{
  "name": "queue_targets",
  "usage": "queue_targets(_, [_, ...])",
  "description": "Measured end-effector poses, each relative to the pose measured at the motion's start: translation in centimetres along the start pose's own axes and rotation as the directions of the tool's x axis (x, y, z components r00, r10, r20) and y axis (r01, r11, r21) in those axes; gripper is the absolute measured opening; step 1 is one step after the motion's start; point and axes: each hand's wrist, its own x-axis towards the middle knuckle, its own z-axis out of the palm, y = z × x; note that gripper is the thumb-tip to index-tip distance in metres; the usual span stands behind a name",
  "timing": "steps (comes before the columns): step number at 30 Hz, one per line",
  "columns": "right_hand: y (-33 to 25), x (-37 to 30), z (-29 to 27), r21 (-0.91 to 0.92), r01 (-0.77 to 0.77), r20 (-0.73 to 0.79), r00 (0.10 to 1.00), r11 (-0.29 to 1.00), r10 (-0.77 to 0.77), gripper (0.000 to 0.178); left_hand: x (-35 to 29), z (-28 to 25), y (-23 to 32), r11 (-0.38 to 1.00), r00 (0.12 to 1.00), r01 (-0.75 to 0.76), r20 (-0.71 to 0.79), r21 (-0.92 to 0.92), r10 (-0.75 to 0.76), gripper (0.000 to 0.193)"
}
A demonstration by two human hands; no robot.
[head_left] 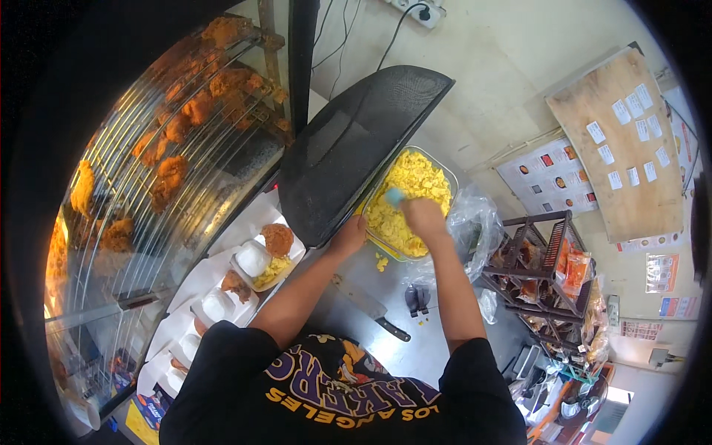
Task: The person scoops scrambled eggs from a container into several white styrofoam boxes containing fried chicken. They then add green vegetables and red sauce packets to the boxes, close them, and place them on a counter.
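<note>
A clear rectangular container [454,178] full of yellow scrambled egg [419,172] stands on the metal table. My right hand [424,219] is closed over the egg, round a utensil with a light-blue end [394,196]; its lower part is hidden. At the container's near left corner, my left hand [350,235] grips the rim, fingers partly hidden. Left of it, an open white box [298,252] holds white rice [252,258], a piece of fried chicken [277,240] and some egg. More open boxes with rice and chicken line up toward me.
A knife [371,310] lies on the table near egg crumbs [381,262]. A large black panel [334,156] leans over the container's left side. The glass display case [185,170] with fried chicken is at left. At right are a plastic bag [475,222] and a brown rack [545,259].
</note>
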Motion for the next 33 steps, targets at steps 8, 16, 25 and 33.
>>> queue_targets(8, [-0.4, -2.3, -0.9, 0.049, 0.054, 0.003, 0.999, 0.997, -0.054, 0.013, -0.6, -1.5, 2.1, 0.995, 0.989, 0.098, 0.118, -0.034, -0.093, 0.043])
queue_targets(16, [-2.5, -3.5, -0.7, 0.062, 0.022, 0.01, 1.0, 0.998, -0.023, 0.016, 0.3, -0.3, 1.2, 0.994, 0.991, 0.09, 0.1, -0.056, -0.084, 0.042])
queue_targets(25, [-1.7, -1.4, -0.4, 0.102, 0.032, -0.059, 0.998, 0.994, -0.026, 0.017, 0.5, -0.2, -0.1, 0.992, 0.991, 0.092, 0.101, -0.083, -0.083, 0.038])
queue_targets(33, [-1.2, 0.5, 0.7, -0.056, -0.06, -0.019, 0.998, 0.997, 0.059, 0.015, 0.4, -0.4, 0.1, 0.991, 0.992, 0.087, 0.103, -0.1, -0.076, 0.037])
